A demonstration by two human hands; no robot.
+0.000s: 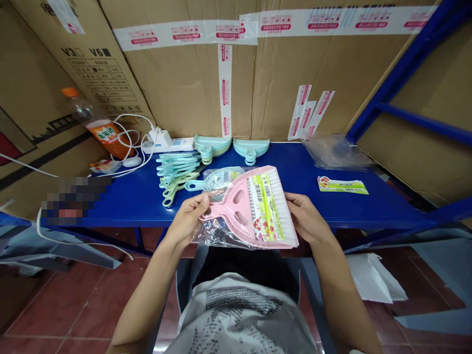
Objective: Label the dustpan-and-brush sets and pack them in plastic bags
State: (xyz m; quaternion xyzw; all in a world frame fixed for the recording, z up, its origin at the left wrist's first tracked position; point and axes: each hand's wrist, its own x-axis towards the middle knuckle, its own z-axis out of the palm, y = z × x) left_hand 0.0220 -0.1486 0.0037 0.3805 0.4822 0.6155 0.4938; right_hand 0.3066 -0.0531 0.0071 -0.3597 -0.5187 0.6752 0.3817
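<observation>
A pink dustpan and brush set (241, 206) in a clear plastic bag is held level over the table's front edge. Its white bristles carry a yellow-green printed label card (268, 206). My left hand (189, 216) closes on the handle end, thumb on top. The far bristle edge is gripped by my right hand (306, 216), its fingers partly hidden behind the set. Just beyond, a light blue bagged set (214, 181) lies on the table, partly covered by the pink one.
Stacked blue dustpans (212, 146) and another stack (251, 149) stand at the back. Left of them lie several brushes (177, 169). Label cards (342, 185) and clear bags (337, 152) lie at right. A power strip (180, 144) and orange drink bottle (106, 132) stand at left.
</observation>
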